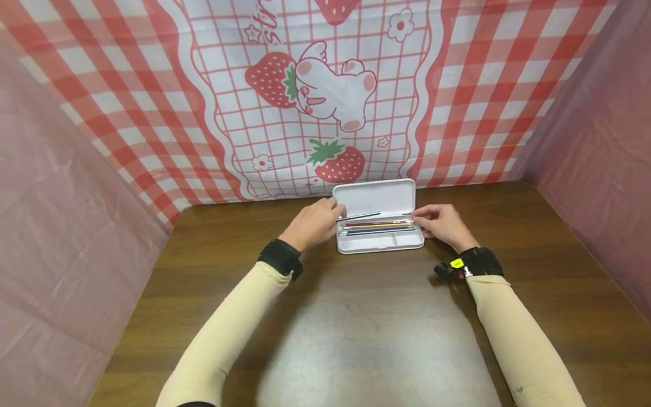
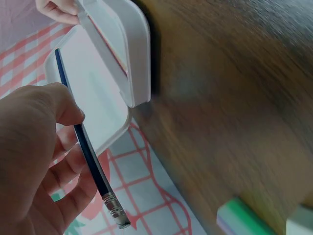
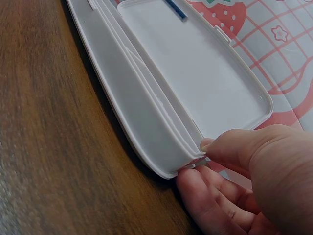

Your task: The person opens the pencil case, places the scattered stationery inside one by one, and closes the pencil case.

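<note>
My left hand (image 1: 312, 223) pinches a dark blue pencil (image 2: 90, 156) between thumb and fingers, its metal band and eraser end pointing down in the left wrist view. The pencil is held across the raised lid of a white pencil case (image 1: 378, 249), above its tray. Several pencils (image 1: 376, 231) lie lengthwise in the tray, and a divider splits the front compartment. At the case's right end, my right hand (image 1: 445, 226) grips the tray's wall near the hinge side, thumb on top and fingers below.
The case stands at the back of a brown wooden table (image 1: 356, 328). Right behind it hangs a checked strawberry cloth (image 1: 330, 102), with pink cloth (image 1: 66, 226) at the sides. A blurred green and white item (image 2: 244, 218) shows at the left wrist view's lower edge.
</note>
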